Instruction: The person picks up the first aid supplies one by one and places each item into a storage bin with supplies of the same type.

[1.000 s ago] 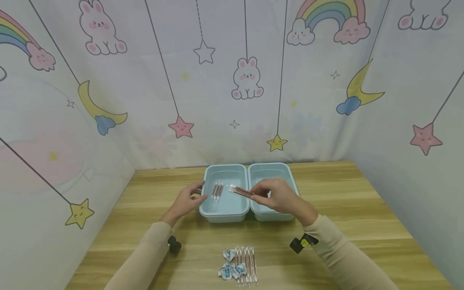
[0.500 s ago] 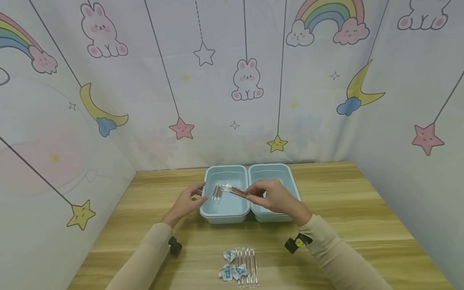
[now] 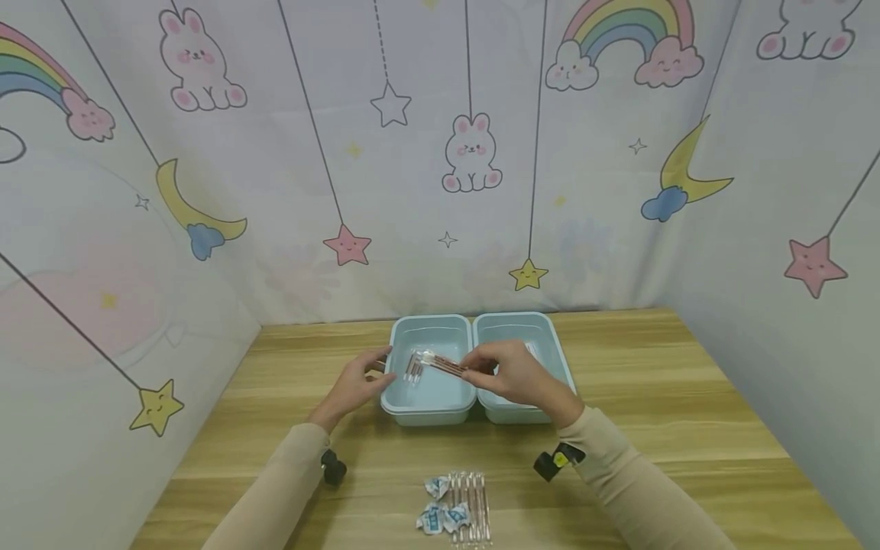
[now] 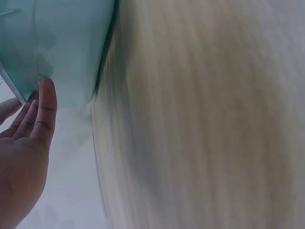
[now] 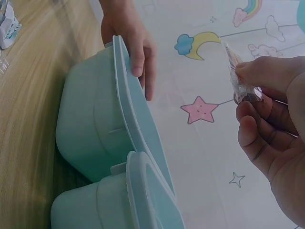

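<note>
My right hand [image 3: 505,372] pinches a small bundle of swabs with dark brown sticks in clear wrappers [image 3: 447,366]. It holds them above the left light-blue plastic bin [image 3: 429,409], their pale tips pointing left. In the right wrist view the clear wrapper [image 5: 234,71] shows between thumb and fingers. My left hand [image 3: 354,386] grips the left bin's side wall, with fingers against the outside and the thumb at the rim; the left wrist view shows fingers [image 4: 45,107] touching the outer wall. Several wrapped swabs [image 3: 412,367] lie inside that bin, partly behind the held ones.
A second light-blue bin [image 3: 519,415] stands close on the right, with a small pale item [image 3: 531,349] partly showing inside. On the wooden table [image 3: 653,458] in front lie several wrapped swabs [image 3: 474,508] and crumpled-looking white-and-blue packets [image 3: 433,518]. A patterned curtain [image 3: 412,283] stands behind.
My right hand has moved a little to the left with the swabs, bringing their tips close to the ones in the left bin. The left hand stays on the bin's wall.
</note>
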`<state>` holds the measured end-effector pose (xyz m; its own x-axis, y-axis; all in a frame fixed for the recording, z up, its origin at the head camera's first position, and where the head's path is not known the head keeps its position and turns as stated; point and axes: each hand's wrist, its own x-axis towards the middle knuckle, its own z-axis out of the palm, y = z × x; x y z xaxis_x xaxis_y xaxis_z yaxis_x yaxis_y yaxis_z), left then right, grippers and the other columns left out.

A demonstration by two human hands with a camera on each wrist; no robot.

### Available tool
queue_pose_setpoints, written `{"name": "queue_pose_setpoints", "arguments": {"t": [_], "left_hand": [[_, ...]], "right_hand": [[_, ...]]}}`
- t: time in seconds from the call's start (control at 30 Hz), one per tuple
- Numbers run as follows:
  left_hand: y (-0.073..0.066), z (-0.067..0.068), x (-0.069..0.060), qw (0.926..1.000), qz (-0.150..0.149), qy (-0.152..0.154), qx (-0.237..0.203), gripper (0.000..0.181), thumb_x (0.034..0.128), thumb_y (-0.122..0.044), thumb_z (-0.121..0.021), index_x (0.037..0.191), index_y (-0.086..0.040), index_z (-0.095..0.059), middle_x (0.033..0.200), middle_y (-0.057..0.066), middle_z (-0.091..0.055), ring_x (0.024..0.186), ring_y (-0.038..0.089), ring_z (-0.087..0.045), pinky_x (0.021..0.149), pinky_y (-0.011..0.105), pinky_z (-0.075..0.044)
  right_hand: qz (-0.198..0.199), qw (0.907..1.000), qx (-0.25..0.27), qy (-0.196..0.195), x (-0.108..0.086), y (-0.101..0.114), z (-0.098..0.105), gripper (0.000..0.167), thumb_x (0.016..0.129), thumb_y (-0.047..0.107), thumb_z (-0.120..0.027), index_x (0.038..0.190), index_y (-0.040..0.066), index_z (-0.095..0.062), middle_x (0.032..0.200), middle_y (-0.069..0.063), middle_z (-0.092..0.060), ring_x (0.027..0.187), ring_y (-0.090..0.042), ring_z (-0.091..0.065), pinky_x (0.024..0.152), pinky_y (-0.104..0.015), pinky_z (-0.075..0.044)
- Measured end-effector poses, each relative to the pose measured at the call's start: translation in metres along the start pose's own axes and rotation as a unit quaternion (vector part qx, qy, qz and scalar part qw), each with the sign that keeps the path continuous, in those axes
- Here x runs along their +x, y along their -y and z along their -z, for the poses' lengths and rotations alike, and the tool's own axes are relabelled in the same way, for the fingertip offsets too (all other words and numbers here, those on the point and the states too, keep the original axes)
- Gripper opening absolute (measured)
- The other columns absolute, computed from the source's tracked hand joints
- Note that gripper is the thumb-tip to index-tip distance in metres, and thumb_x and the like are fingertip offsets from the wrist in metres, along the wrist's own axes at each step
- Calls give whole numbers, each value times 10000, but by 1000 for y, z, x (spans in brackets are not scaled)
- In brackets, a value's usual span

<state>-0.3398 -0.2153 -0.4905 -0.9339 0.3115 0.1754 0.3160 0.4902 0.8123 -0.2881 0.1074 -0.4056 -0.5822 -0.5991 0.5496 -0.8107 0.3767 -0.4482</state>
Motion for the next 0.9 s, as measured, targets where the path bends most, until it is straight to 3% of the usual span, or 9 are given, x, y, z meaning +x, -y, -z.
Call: {"name": "queue_pose_setpoints", "arguments": {"t": [0.17,0.57,0.9], "left_hand": [[-1,1,-1,10000,68,9,20,586,906,-173,-689,1431,-40,-465,1249,146,-594,1078,273,-600,909,408,-560],[3,0,1,9999,-83,27,-78,607,902,-179,-701,1426,1,-455,1258,196,-591,1045,285,-631,867,362,-578],[1,0,2,9998,-125,104,-69,591,923,-93,-657,1420,98,-400,1273,291,-553,1073,394,-611,887,477,-563]], "right_hand": [[-27,10000,-24,45,3,-1,-3,92,878,149,-725,963,118,-739,803,51,-712,687,2,-607,610,-184,-536],[-290,9995,-83,132,4,-3,-8,89,882,149,-720,960,115,-743,799,43,-709,668,-2,-596,592,-182,-522],[-492,9986,19,200,5,-9,-13,72,882,158,-721,939,120,-742,792,40,-710,646,13,-584,564,-172,-510]]}}
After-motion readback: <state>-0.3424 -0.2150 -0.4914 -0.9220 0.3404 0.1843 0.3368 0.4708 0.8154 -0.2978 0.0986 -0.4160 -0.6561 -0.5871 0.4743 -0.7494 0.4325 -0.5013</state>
